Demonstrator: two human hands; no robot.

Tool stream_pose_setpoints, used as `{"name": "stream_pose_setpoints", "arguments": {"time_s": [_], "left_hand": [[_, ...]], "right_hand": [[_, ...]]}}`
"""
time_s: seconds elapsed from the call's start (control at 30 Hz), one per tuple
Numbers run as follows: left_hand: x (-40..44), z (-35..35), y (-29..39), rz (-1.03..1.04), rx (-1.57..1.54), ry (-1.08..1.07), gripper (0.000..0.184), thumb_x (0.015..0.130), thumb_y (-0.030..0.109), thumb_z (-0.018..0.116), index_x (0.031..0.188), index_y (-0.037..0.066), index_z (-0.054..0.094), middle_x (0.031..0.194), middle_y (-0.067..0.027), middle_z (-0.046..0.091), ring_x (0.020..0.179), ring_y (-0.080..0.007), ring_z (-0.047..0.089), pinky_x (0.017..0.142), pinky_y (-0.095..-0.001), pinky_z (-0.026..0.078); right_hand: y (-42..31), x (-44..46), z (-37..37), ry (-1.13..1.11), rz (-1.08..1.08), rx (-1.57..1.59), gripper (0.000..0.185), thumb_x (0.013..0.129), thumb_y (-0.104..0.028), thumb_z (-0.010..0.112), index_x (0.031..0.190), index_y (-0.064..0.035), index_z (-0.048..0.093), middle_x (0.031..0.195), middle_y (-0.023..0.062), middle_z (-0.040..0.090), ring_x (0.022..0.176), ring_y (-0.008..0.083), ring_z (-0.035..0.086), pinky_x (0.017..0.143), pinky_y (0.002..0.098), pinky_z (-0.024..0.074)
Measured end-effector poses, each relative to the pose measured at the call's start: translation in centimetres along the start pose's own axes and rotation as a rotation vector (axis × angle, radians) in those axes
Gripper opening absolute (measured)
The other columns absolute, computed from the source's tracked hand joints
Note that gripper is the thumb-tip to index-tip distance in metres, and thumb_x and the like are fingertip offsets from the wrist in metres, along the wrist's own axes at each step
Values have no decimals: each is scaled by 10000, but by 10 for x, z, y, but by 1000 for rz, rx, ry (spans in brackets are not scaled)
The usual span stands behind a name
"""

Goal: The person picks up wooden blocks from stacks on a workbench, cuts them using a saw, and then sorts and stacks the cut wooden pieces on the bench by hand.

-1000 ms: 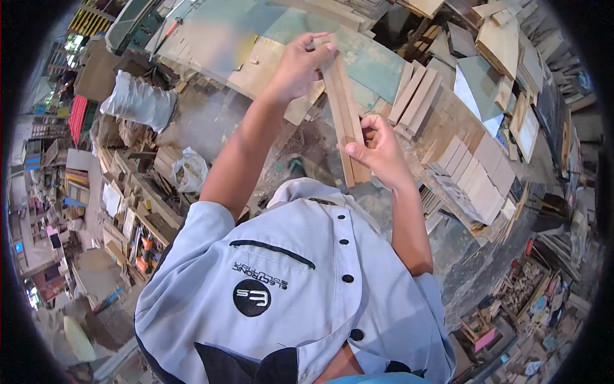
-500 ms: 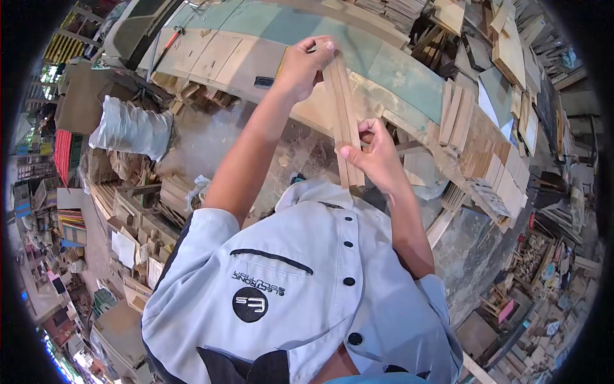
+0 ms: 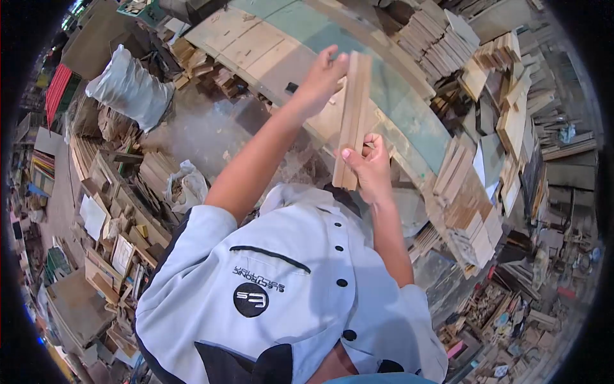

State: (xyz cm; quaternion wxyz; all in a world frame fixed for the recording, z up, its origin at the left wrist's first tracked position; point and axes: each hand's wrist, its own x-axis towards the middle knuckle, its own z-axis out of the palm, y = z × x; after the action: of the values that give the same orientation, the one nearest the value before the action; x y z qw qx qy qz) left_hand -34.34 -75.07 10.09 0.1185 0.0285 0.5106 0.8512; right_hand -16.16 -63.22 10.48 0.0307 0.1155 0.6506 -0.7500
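Two or more narrow wooden strips (image 3: 353,115) are held together, standing nearly upright in the view in front of my body. My right hand (image 3: 372,168) is closed around their lower part, thumb pressed on the front face. Beside their upper end is my left hand (image 3: 323,80), with its fingers apart and the fingertips close to the strips' left edge. Whether the left fingertips touch the wood I cannot tell. Beyond the strips lies a long workbench (image 3: 281,48) with a wooden and greenish top.
Short wood pieces (image 3: 470,221) are stacked on the bench's right end. More boards (image 3: 435,32) are piled at the back right. A white sack (image 3: 131,89) stands at left, near a smaller white bag (image 3: 187,185). Scrap wood (image 3: 505,307) covers the lower right.
My left hand has loosened from the top of the strips, its fingers now apart. The strips have tilted slightly, their top moving right. The view has turned a little.
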Motion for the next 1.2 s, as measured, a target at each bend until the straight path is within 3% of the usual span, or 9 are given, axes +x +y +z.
{"name": "stream_pose_setpoints", "arguments": {"time_s": [0.1, 0.4, 0.53, 0.63, 0.67, 0.73, 0.77, 1.03, 1.2], "left_hand": [[-53, -5, 26, 291, 769, -134, 695, 858, 413, 751, 1350, 1, 484, 1200, -195, 554, 1097, -311, 581, 963, -397, 471], [-117, 16, 14, 593, 1012, -295, 713, 712, 77, 814, 1353, 38, 503, 1198, -220, 573, 1073, -343, 602, 909, -375, 504], [-90, -8, 40, 339, 755, -278, 653, 766, 59, 770, 1351, 36, 482, 1196, -138, 582, 1096, -256, 601, 940, -349, 498], [-87, -17, 52, 215, 413, -448, 585, 807, 59, 752, 1323, 36, 480, 1192, -81, 569, 1165, -189, 556, 995, -340, 468], [-87, -18, 55, 143, 293, -563, 567, 828, 72, 751, 1320, 45, 469, 1204, -52, 559, 1199, -165, 533, 1025, -335, 448], [-88, -17, 55, 72, 192, -621, 569, 838, 97, 760, 1320, 57, 460, 1208, -45, 554, 1188, -165, 533, 1024, -335, 442], [-86, -14, 55, 9, 86, -671, 571, 848, 122, 768, 1321, 69, 452, 1213, -38, 550, 1177, -164, 532, 1023, -336, 437], [-76, -18, 25, -156, -232, -631, 539, 887, 168, 760, 1349, 91, 495, 1213, -36, 577, 1126, -138, 563, 961, -321, 487], [-111, 16, 38, -15, 199, -338, 606, 883, 81, 749, 1418, 38, 468, 1237, -94, 614, 1095, -150, 608, 904, -321, 530]], "right_hand": [[17, 24, 0, 221, -132, 278, 424, 885, -63, 765, 1138, -43, 425, 1061, 108, 618, 965, 135, 613, 832, 293, 525], [-21, 29, 9, 476, -226, 388, 346, 950, -121, 718, 1140, -27, 445, 1118, 108, 599, 989, 164, 604, 868, 303, 509], [-51, -5, -23, 224, -74, -496, 373, 900, -325, 774, 1095, -73, 581, 1171, 79, 610, 1045, 197, 600, 906, 337, 482], [-85, -25, -27, 322, -645, -1275, 456, 851, -318, 813, 1144, -73, 564, 1297, 98, 574, 1179, 207, 543, 1011, 387, 415], [-74, -23, -37, 324, -641, -1272, 456, 851, -318, 813, 1144, -73, 564, 1297, 98, 574, 1179, 207, 543, 1011, 387, 415], [-46, -20, -55, -367, -134, -139, 502, 839, -267, 830, 1178, -73, 515, 1199, 59, 569, 1088, 162, 539, 962, 350, 427], [-42, -28, -57, -429, 66, 7, 519, 836, -228, 839, 1168, -78, 469, 1107, 15, 526, 1021, 118, 514, 916, 310, 428], [-12, -33, -42, -248, -36, 86, 538, 825, -253, 865, 1090, -88, 428, 1058, 44, 562, 940, 120, 568, 824, 303, 516], [-28, -43, -31, -65, -66, 18, 443, 868, -117, 812, 1114, -61, 448, 1018, 33, 530, 857, 67, 554, 743, 229, 518]]}}
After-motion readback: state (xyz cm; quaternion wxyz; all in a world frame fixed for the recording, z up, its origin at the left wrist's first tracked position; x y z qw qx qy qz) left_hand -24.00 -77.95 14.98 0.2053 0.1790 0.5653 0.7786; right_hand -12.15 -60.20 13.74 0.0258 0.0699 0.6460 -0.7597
